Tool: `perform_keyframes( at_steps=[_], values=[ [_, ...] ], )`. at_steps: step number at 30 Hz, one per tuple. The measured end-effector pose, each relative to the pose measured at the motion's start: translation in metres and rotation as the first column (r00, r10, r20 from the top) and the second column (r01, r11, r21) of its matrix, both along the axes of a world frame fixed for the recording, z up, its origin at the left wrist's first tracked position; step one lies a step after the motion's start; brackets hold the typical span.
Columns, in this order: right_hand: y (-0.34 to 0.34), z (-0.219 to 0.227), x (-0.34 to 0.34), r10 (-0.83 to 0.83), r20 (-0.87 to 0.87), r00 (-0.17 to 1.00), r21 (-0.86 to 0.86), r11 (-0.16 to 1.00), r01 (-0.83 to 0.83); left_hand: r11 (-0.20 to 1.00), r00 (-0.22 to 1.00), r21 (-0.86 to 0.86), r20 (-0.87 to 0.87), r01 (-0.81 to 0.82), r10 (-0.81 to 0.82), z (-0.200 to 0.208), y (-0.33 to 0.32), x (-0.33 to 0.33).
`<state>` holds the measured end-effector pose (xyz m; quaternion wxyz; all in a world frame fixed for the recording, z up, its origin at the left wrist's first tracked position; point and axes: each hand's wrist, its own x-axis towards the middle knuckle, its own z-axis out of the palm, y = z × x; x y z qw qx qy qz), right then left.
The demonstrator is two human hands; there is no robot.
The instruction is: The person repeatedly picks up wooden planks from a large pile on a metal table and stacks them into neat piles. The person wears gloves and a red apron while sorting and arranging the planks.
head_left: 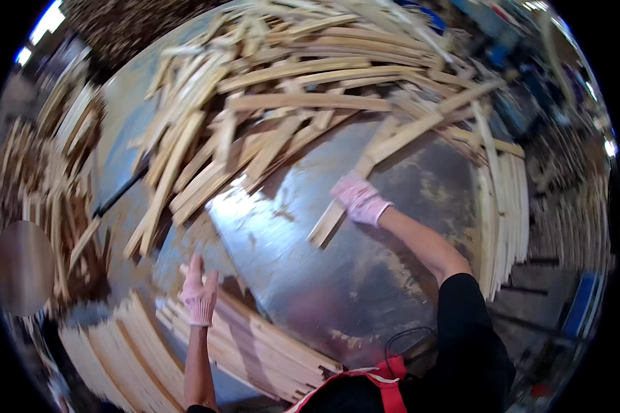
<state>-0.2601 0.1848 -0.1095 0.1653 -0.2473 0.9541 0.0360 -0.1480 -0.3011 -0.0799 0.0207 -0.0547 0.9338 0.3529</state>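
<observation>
At the left, the left hand (pixel 200 294), in a pink glove, rests flat with fingers spread on the neat stack of strips (pixel 255 347) at the near edge of the metal surface (pixel 310 268). To the right, the right hand (pixel 359 199) closes around one wooden strip (pixel 365 165) drawn from the loose heap (pixel 282 89). The step looks like sorting, and the next move probably calls for swinging this strip, pale, flat, long and thin, parallel to the stack.
</observation>
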Motion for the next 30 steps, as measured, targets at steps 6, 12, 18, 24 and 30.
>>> perform_keyframes(
  at_steps=[6, 12, 18, 24, 30],
  values=[
    [0.009, 0.081, 0.061, -0.202, -0.570, 0.796, -0.633, 0.725, -0.270, 0.964, 0.893, -0.042, -0.369, 0.261, -0.258, -0.053, 0.141, -0.216],
    [0.069, 0.181, 0.128, -0.766, 0.167, 0.621, -0.965, -0.257, -0.057, 0.979, 0.995, -0.177, 0.033, 0.099, -0.095, -0.040, 0.209, -0.214],
    [0.005, 0.059, 0.254, 0.097, 0.901, 0.422, -0.235, -0.710, 0.664, 0.991, 0.982, -0.083, 0.161, 0.109, -0.094, -0.068, 0.272, -0.132],
    [0.008, 0.105, 0.370, 0.235, 0.649, 0.724, -0.211, -0.858, 0.468, 0.869, 0.935, 0.495, 0.313, -0.009, -0.169, -0.054, 0.298, -0.070],
    [0.211, 0.152, 0.504, -0.766, 0.574, 0.290, -0.763, -0.628, -0.151, 0.414, 0.833, 0.882, 0.395, -0.225, -0.388, 0.083, 0.376, -0.086]
  ],
)
